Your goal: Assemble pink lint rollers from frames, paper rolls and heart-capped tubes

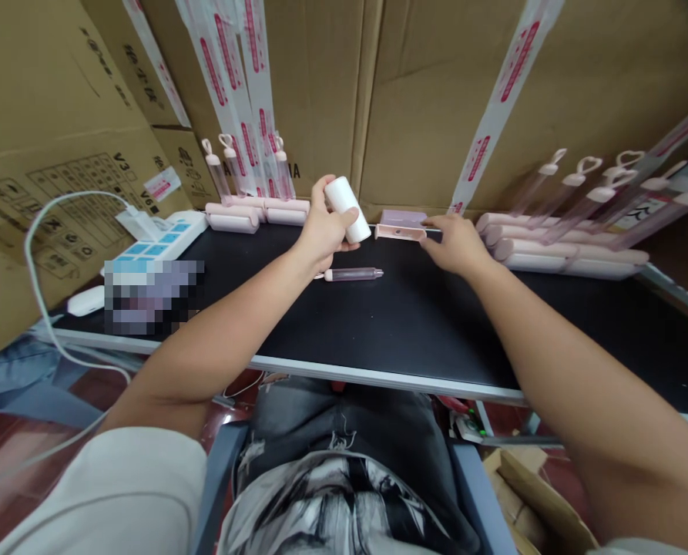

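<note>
- Nearest to the eye was the black-and-white patterned shirt [326, 501] of the person, who sat before a black-topped table [424, 324].
- Left hand [319, 225] was grasping a plain white cylinder [344, 202], which was tilted and raised above the table.
- Right hand [458, 245] reached to the back of the table, with its fingertips at the right end of a shallow pink case [401, 232]; whether they gripped it, I could not tell.
- Just behind this case stood a lilac box [404, 218].
- Under the left hand, one clear pinkish tube [354, 274] was lying flat.
- Pale pink cylindrical cases were grouped at the left [233, 218] and were stacked at the right [557, 254], with loop-topped tubes behind them.
- Far left was a white power strip [176, 233], beside the cardboard.
</note>
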Demonstrator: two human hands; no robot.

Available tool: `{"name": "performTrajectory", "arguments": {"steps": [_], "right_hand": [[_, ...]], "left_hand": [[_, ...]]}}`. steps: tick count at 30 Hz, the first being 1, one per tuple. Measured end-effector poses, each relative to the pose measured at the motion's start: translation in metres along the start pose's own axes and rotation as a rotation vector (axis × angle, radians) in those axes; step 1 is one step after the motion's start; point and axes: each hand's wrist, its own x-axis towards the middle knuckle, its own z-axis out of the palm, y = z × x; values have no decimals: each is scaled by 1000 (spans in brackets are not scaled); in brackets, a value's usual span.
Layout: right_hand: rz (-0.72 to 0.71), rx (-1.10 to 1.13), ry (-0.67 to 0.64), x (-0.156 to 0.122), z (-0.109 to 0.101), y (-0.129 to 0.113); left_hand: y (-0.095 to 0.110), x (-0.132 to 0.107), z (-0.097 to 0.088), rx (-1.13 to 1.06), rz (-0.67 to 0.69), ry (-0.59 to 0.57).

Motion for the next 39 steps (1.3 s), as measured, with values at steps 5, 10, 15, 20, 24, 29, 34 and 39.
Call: {"name": "performTrajectory", "arguments": {"steps": [5,10,15,20,24,29,34,39], "right_hand": [[124,-110,-244,4,21,4],[155,-87,-134,4,21,-1],[130,-65,-107,5,23,3],[160,-108,-190,6,24,4],[167,-93,-143,6,19,2],[62,-6,41,3,3,-8],[-61,232,388,-5,-13,-20],[-139,515,452,-14,-16,-31]], "left_hand": [[0,2,2,-6,-15,41],[7,-2,1,-59,-61,-7],[5,-4,-2,-7,-45,-100],[-1,-2,-4,195,49,-202],[-6,-1,-5,284,143,-277],[-3,-5,-4,302,216,-313],[10,-13,-1,216,159,-354],[18,-20,2,114,35,-412]]}}
